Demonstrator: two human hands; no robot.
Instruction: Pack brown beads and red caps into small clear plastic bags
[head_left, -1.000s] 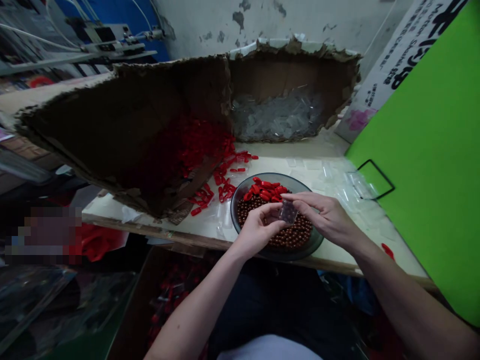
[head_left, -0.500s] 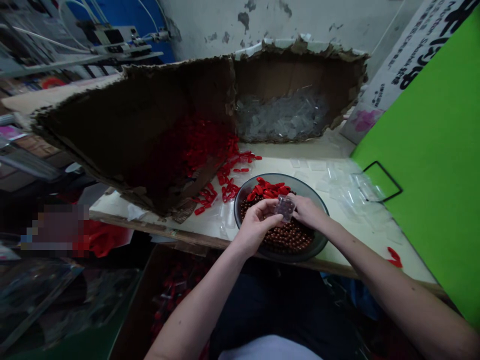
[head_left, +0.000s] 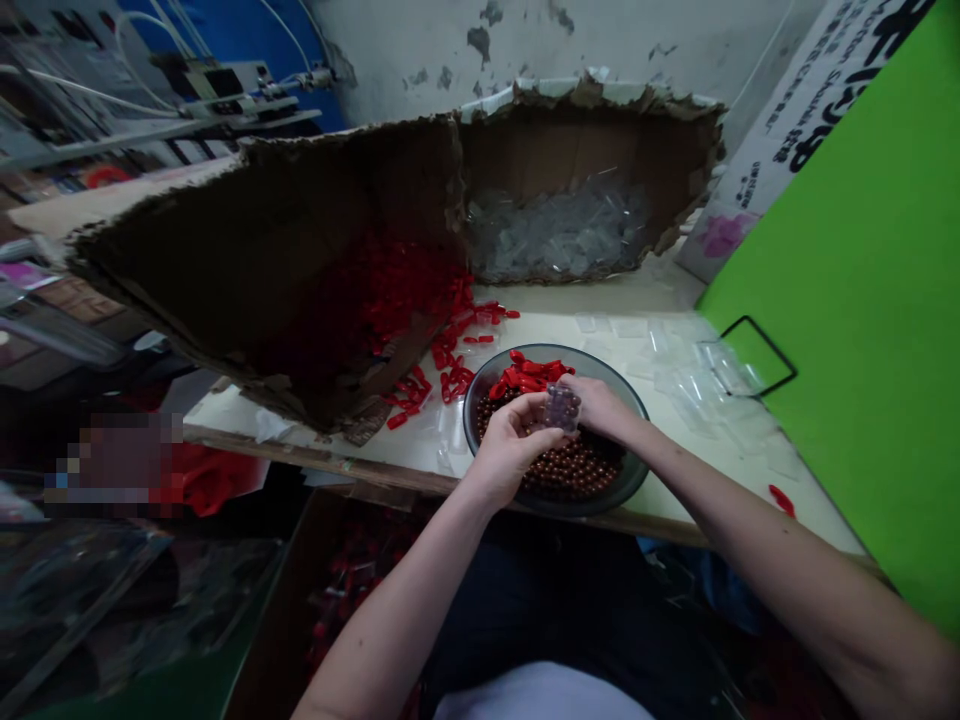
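My left hand [head_left: 511,446] grips a small clear plastic box [head_left: 562,409] between thumb and fingers, with dark round beads showing in it. Just behind and to the right of the box is my right hand [head_left: 600,408], its fingers mostly hidden behind the box. Both hands are over a grey bowl [head_left: 639,470] at the table's front edge. Brown beads [head_left: 574,472] fill the bowl's lower part, and red pieces [head_left: 529,374] lie heaped at its back.
A torn cardboard box [head_left: 405,170] behind the bowl holds red pieces on the left and clear plastic pieces [head_left: 562,235] on the right. Flat clear pieces [head_left: 690,385] lie right of the bowl, beside a green panel [head_left: 862,330]. Below the table is another box with red pieces [head_left: 360,570].
Dark beads now show more fully in the clear box. My right hand has shifted slightly up against the box's back. The whole view has moved a little.
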